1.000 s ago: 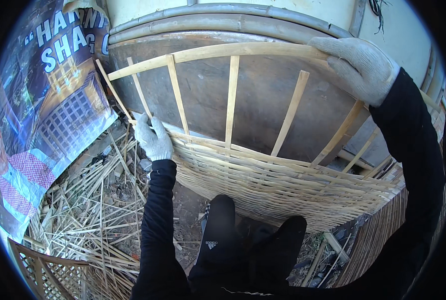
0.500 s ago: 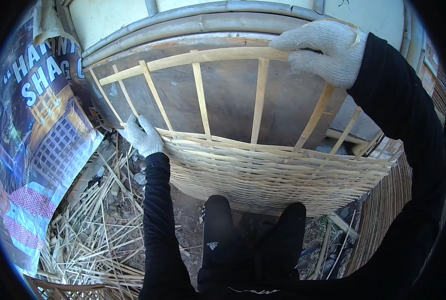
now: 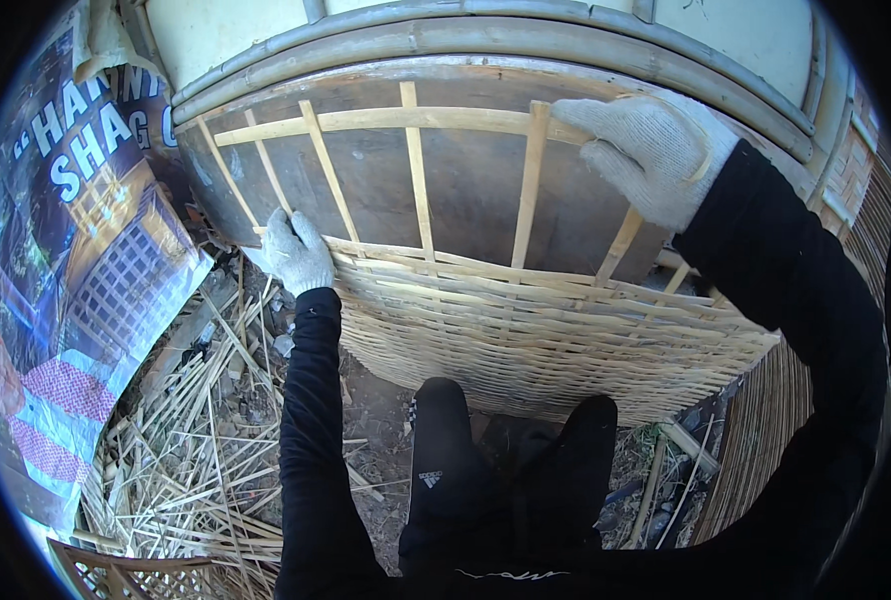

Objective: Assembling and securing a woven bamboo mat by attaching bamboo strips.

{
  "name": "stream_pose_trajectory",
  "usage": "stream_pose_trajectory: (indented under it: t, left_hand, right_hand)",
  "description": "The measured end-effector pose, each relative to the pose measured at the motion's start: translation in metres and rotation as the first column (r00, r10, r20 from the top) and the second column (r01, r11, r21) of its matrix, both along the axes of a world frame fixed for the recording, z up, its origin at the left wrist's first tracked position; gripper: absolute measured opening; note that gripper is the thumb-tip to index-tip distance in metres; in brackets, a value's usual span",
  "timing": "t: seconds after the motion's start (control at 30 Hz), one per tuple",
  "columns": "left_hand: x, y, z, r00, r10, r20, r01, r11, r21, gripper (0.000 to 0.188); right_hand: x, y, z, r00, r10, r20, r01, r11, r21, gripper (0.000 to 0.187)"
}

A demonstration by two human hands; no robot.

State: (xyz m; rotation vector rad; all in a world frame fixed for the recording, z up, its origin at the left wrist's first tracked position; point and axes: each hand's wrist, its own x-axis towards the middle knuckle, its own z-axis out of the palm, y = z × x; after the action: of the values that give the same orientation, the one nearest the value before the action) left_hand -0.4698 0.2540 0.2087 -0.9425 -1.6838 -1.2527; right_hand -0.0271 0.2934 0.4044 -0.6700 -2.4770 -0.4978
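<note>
A woven bamboo panel (image 3: 526,340) leans in front of my knees, with several bare upright slats (image 3: 418,190) rising from its weave. A long pale bamboo strip (image 3: 356,122) lies crosswise near the slat tops, passing behind the slat beside my right hand. My right hand (image 3: 656,160), in a whitish knit glove, pinches that strip near its right end between thumb and fingers. Gloved as well, my left hand (image 3: 299,255) grips the panel's upper left corner, at the top of the weave; some of its fingertips are hidden.
Behind the slats stands a dark board (image 3: 466,170), under horizontal bamboo poles (image 3: 446,38). A printed banner (image 3: 86,280) hangs at the left. Loose bamboo strips (image 3: 196,450) litter the ground at lower left. A slatted mat (image 3: 761,440) lies at the right.
My right hand has come down a little with the strip, which now crosses below the slat tops. My left hand keeps its place on the panel's corner. The view has shifted slightly.
</note>
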Motion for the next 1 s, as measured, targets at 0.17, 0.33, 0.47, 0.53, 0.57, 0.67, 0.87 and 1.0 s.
stream_pose_trajectory:
  t: [0.17,0.33,0.47,0.53,0.57,0.67,0.87,1.0]
  left_hand:
    - [0.005,-0.004,-0.01,1.0,-0.01,0.012,0.009,0.998,0.055,0.029]
    - [-0.003,-0.023,-0.004,0.999,-0.026,0.047,0.026,1.0,0.005,0.034]
    - [0.038,-0.028,0.008,0.984,-0.175,0.016,0.171,0.975,0.143,0.045]
    - [0.07,-0.037,0.027,0.968,-0.219,-0.122,0.243,0.939,0.243,0.046]
    - [0.089,-0.039,0.041,0.943,-0.251,-0.22,0.297,0.932,0.208,0.048]
    - [0.165,-0.034,0.107,0.723,-0.519,-0.457,0.621,0.778,0.098,0.045]
    - [0.223,0.014,0.187,0.478,-0.687,-0.547,0.684,0.682,-0.259,0.033]
    - [0.228,0.008,0.179,0.661,-0.658,-0.361,0.509,0.747,-0.429,0.032]
  right_hand:
    - [0.025,0.024,-0.001,0.993,0.071,0.097,-0.101,0.932,0.348,0.049]
    - [0.081,0.023,-0.012,0.985,-0.035,-0.171,0.064,0.984,0.166,0.053]
    - [0.11,0.02,-0.011,0.987,-0.073,-0.146,0.054,0.99,-0.131,0.045]
    - [0.111,0.021,-0.009,0.996,-0.024,-0.087,0.018,0.997,-0.075,0.041]
    - [0.109,0.018,-0.008,0.997,-0.04,-0.07,0.034,0.995,-0.089,0.039]
    - [0.12,0.022,-0.008,0.998,-0.038,-0.045,0.034,0.995,-0.093,0.036]
    - [0.124,0.013,-0.004,0.998,0.009,-0.058,-0.005,0.998,0.069,0.037]
    - [0.15,0.017,0.002,0.996,-0.074,-0.055,0.084,0.977,0.197,0.041]
